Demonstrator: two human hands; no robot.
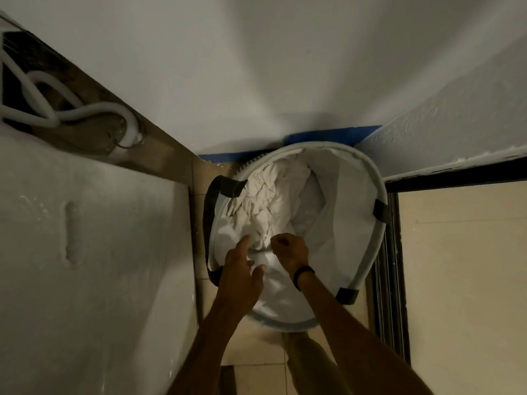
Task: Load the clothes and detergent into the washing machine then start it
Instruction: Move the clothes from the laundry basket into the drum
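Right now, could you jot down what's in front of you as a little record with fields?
basket: round, pale rim, on the tiled floor in the corner
clothes: white, bunched inside the basket
left hand: fingers straight, reaching to the clothes
right hand: fingers curled over the clothes; grip unclear
wristband: black, on right wrist
hoses: white, upper left

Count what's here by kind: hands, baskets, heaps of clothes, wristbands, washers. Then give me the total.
Hands: 2, left hand and right hand
Basket: 1
Heap of clothes: 1
Wristband: 1
Washer: 1
Total: 6
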